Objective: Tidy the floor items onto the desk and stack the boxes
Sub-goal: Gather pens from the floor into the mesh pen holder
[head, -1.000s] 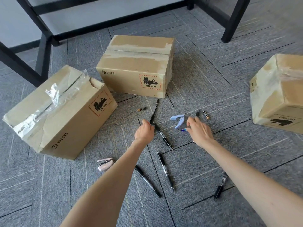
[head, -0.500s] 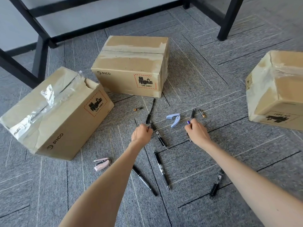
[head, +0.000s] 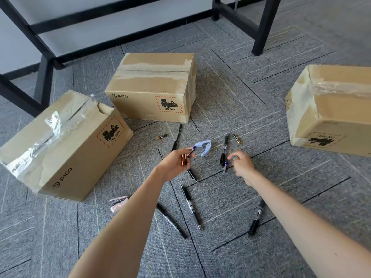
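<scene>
Three taped cardboard boxes stand on the carpet: one at the left (head: 66,141), one in the middle (head: 152,87), one at the right (head: 331,109). Between them lie several black pens (head: 191,206), two small batteries (head: 161,136) (head: 236,138), a light blue staple remover (head: 204,146) and a pink stapler (head: 118,202). My left hand (head: 176,163) is raised a little off the floor and shut on copper-coloured batteries (head: 184,160), with a purple tip sticking out past its fingers. My right hand (head: 243,165) hovers, blurred, just right of a black pen (head: 224,151), with nothing seen in it.
Black desk legs stand at the back right (head: 265,25) and back left (head: 44,77), with a crossbar along the white wall. Grey carpet tiles cover the floor. More pens lie close to me (head: 171,220) (head: 256,220).
My left hand has lifted off the floor with batteries in it and turned palm-side up. My right hand has pulled back to the right, away from the pen and staple remover.
</scene>
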Demonstrator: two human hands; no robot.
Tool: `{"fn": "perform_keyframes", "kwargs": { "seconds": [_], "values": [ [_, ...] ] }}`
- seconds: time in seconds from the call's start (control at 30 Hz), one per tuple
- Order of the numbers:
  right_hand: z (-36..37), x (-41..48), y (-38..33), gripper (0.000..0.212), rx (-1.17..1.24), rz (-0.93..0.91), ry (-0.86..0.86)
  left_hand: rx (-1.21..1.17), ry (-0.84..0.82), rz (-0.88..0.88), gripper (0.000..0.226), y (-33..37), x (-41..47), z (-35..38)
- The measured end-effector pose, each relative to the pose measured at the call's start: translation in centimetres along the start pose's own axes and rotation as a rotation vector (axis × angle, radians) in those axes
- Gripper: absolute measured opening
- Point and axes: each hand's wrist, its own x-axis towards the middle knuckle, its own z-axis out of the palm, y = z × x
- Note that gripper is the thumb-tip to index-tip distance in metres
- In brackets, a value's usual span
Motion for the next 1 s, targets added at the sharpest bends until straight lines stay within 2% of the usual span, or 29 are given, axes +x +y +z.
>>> {"fn": "perform_keyframes", "kwargs": {
  "seconds": [0.1,0.2,0.3,0.4,0.47,0.53,0.7,0.9,1.0],
  "values": [
    [0.4,0.0,0.5,0.021,-0.319,-0.071,0.052,-0.062,-0.119,-0.005,0.035,0.1,-0.6,0.4],
    [1.0,-0.6,0.2,0.027,-0.474,-0.137,0.081,-0.066,-0.168,-0.024,0.043,0.1,-0.7,0.5],
    [1.7,-0.8,0.1,0.028,-0.551,-0.145,0.076,-0.017,-0.211,-0.047,0.039,0.1,-0.8,1.0],
    [1.9,-0.5,0.2,0.023,-0.531,-0.129,0.043,0.038,-0.248,-0.045,0.027,0.1,-0.7,1.7],
    [1.7,-0.4,0.3,0.03,-0.517,-0.134,0.014,0.05,-0.249,-0.054,0.017,0.1,-0.3,2.2],
    [1.4,-0.5,0.2,0.035,-0.505,-0.149,-0.006,0.07,-0.202,-0.066,0.012,-0.1,0.3,2.7],
    [0.1,0.6,0.0,0.027,-0.425,-0.144,0.077,0.233,0.019,-0.025,0.029,-0.4,1.9,3.1],
    [-2.4,2.7,-0.8,0.025,-0.553,-0.247,0.198,0.522,0.087,0.018,0.02,-0.3,3.0,4.0],
    [-2.9,3.9,-1.4,0.035,-0.566,-0.26,0.214,0.574,0.181,0.095,0.018,0.1,4.1,4.3]
  ]
}}
